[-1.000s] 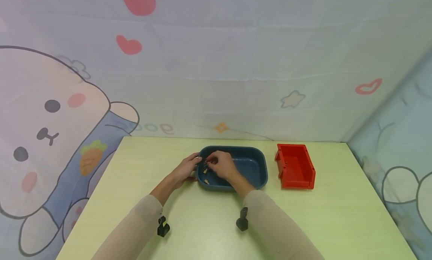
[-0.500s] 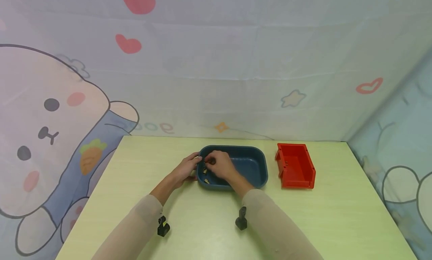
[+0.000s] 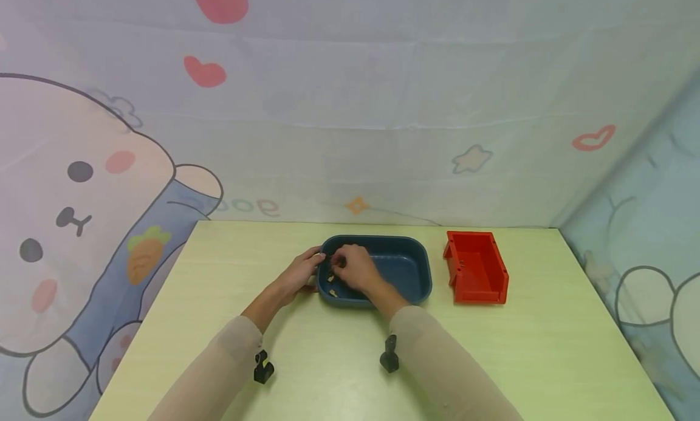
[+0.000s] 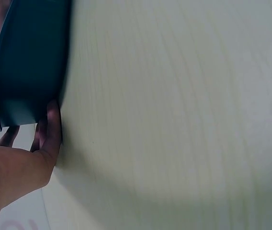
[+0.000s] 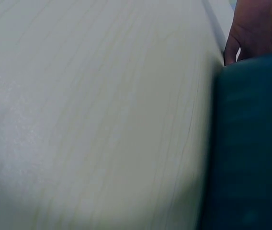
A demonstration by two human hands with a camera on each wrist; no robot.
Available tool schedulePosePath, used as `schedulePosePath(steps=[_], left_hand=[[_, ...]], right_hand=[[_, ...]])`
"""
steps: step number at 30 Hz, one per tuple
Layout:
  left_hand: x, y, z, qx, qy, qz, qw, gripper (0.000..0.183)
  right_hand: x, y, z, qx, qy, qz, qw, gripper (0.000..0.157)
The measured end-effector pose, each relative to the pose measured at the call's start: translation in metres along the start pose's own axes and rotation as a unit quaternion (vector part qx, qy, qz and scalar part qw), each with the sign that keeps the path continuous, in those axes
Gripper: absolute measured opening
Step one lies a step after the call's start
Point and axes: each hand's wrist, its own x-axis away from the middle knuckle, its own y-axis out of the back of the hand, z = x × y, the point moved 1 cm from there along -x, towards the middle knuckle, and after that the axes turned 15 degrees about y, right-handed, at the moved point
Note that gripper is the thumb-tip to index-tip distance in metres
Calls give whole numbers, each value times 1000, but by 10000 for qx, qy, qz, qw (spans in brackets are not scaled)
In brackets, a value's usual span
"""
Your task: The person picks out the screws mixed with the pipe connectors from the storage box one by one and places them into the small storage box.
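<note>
A dark blue plastic basin (image 3: 403, 274) stands on the table. My left hand (image 3: 297, 274) grips its left end, thumb at the rim and fingers against the outer wall, as the left wrist view shows with the hand (image 4: 18, 165) around the end wall. Over the basin's left part is my right hand (image 3: 358, 270), its fingers curled and their tips low inside. Small brass-coloured pieces (image 3: 333, 293) lie on the basin floor beside those fingertips. I cannot tell whether the right fingers pinch a piece; the fingertips are small and partly hidden.
A red open-front bin (image 3: 477, 274) stands to the right of the basin, with a tiny metallic bit (image 3: 462, 263) inside near its left wall. The pale wood-grain table (image 3: 328, 360) ends at a printed cloth backdrop (image 3: 339, 129).
The right fingertips have shifted slightly within the left end of the basin, and a brass piece seen at them earlier no longer shows. The left hand keeps its hold on the basin.
</note>
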Motion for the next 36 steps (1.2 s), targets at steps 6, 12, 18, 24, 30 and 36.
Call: schedulePosePath(steps=[6, 12, 18, 24, 30, 36], left_hand=[[-2, 1, 1, -7, 13, -14, 10000, 50], [-3, 1, 2, 47, 10, -28, 10000, 51], [-3, 1, 2, 78, 17, -2, 10000, 50], [-3, 1, 1, 93, -38, 8, 9999, 51], [-3, 0, 2, 74, -67, -39, 9999, 50], [-3, 1, 3, 15, -81, -40, 10000, 50]], right_hand=[[-1, 0, 2, 76, -52, 22, 10000, 4], [-1, 0, 3, 304, 11, 187, 9994, 5], [-1, 1, 3, 448, -41, 413, 9981, 5], [-2, 0, -2, 260, -46, 338, 9991, 5], [-2, -3, -6, 138, -79, 288, 9995, 4], [0, -3, -4, 313, -38, 432, 9986, 5]])
